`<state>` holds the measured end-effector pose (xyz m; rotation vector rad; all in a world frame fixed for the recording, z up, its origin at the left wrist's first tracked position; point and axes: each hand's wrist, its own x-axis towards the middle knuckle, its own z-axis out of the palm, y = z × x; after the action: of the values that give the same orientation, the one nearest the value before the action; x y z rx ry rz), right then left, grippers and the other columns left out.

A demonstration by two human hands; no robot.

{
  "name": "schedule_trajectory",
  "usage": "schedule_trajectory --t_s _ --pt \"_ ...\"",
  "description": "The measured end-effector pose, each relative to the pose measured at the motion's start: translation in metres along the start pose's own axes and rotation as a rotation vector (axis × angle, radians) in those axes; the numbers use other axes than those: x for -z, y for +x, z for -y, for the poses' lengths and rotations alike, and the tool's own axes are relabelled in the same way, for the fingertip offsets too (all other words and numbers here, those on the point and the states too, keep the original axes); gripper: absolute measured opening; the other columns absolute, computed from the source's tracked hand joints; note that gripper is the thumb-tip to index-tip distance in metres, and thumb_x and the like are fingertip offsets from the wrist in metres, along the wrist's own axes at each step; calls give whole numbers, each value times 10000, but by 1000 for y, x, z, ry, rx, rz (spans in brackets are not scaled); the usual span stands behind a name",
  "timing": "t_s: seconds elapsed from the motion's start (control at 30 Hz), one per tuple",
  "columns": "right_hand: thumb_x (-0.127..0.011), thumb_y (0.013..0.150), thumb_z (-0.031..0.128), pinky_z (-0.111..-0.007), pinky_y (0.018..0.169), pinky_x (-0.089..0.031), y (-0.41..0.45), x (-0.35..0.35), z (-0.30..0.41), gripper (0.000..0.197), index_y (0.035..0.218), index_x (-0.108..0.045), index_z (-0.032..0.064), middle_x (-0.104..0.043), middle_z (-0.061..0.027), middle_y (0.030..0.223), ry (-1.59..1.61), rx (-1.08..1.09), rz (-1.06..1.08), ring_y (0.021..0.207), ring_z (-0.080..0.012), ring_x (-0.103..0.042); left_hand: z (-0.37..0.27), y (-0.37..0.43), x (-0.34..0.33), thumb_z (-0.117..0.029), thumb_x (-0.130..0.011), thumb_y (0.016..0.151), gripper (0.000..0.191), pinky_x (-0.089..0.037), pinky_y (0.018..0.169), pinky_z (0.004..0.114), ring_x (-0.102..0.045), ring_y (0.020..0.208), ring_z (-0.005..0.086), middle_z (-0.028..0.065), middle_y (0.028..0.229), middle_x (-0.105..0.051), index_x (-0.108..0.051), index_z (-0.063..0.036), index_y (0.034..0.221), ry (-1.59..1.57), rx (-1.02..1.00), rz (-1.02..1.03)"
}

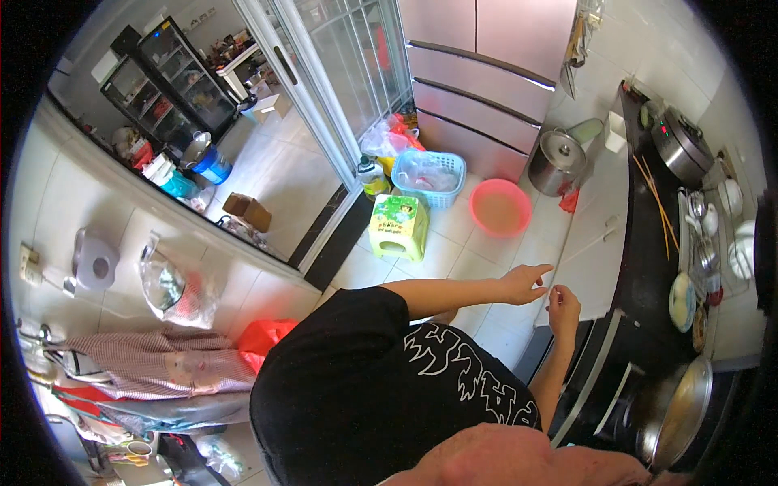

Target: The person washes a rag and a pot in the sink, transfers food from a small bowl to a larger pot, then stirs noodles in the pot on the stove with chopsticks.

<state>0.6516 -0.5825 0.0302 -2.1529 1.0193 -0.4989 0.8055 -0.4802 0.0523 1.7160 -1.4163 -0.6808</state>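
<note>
My left hand [524, 284] reaches out in front of my body with its index finger stretched and nothing visible in it. Just beside it, apart by a small gap, my right hand [564, 304] is raised with its fingers curled; whether it holds something small cannot be seen. Both are near a white cabinet door [592, 267] under the black counter [644, 267]. On that counter lie long wooden chopsticks [657, 200] and a plate with a pale food item [682, 297]. A large metal wok [681, 413] rests on the stove at the lower right.
A pink basin of cloudy liquid [500, 208], a blue basket [429, 180], a green plastic stool [398, 228] and an oil bottle [373, 177] stand on the floor. A lidded steel pot [557, 161] is beside the cabinets. The rice cooker [684, 146] sits on the counter's far end.
</note>
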Motion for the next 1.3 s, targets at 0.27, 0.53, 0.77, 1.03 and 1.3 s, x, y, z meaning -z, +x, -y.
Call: schedule_trajectory --t_s 0.27,0.53,0.77,1.03,1.3 --pt "-572 899 172 -343 587 -510 135 22 2 213 994 -642 -4 -671 -172 795 37 -22 -81 615 -240 -659 30 140 47 -248 -606 839 580 -485 826 438 -632 931 353 159 989 -676 -422 -15 1338 -13 -36 75" --pt "-565 913 179 -305 549 -516 234 88 -48 230 999 -636 -22 -662 -153 777 5 -50 -179 576 -206 -656 35 268 23 -244 -613 829 537 -488 812 424 -635 900 345 157 939 -674 -468 -9 1290 -25 -132 69" --pt "-565 905 129 -284 527 -489 329 143 -69 167 956 -644 -9 -634 -108 713 65 69 -170 575 -159 -629 1 371 13 -243 -610 835 541 -488 808 426 -634 896 348 160 969 -670 -457 -3 1296 45 -118 43" --pt "-565 899 137 -292 545 -465 415 171 -133 155 892 -624 -6 -616 -98 686 9 127 -261 553 -174 -570 19 471 -13 -299 -663 805 570 -453 891 414 -600 964 343 147 1004 -656 -496 -34 1282 -82 -1 32" --pt "-661 818 139 -431 847 -490 532 209 -178 431 1224 -534 70 -563 -174 1175 -404 -157 -311 1023 -368 -581 80 619 -14 -281 -641 822 536 -483 813 410 -633 862 310 141 1063 -653 -484 -85 1296 -209 -52 66"
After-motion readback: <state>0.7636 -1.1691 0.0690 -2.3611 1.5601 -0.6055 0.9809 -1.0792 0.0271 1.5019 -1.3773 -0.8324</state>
